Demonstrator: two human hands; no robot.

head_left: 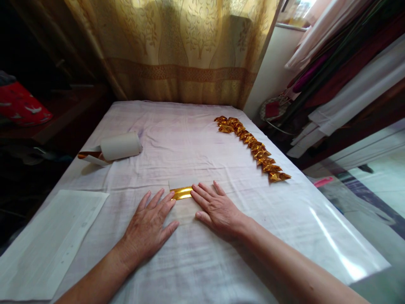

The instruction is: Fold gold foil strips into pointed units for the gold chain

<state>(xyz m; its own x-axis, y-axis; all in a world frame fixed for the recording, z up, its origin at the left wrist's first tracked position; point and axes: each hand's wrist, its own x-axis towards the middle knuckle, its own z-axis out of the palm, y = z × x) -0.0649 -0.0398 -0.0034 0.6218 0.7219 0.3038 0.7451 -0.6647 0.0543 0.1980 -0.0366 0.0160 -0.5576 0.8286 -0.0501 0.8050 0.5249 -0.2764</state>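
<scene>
On the cloth-covered table, a sheet of gold foil paper [182,193] lies flat with a shiny gold band across it and a pale strip along its far edge. My left hand [148,226] rests with spread fingers at the left end of the gold band. From the right, my right hand [217,207] lies flat with its fingertips on the band's other end. Part of the paper is hidden under my fingers. Several folded gold foil pieces [253,145] sit in a long overlapping row at the right side of the table.
A white-backed roll [120,145] lies on its side at the left, its loose end showing copper-gold. Nearer is a stack of white paper sheets [52,240]. A patterned curtain [177,50] hangs behind the table [177,139]; clothes [351,80] hang at the right.
</scene>
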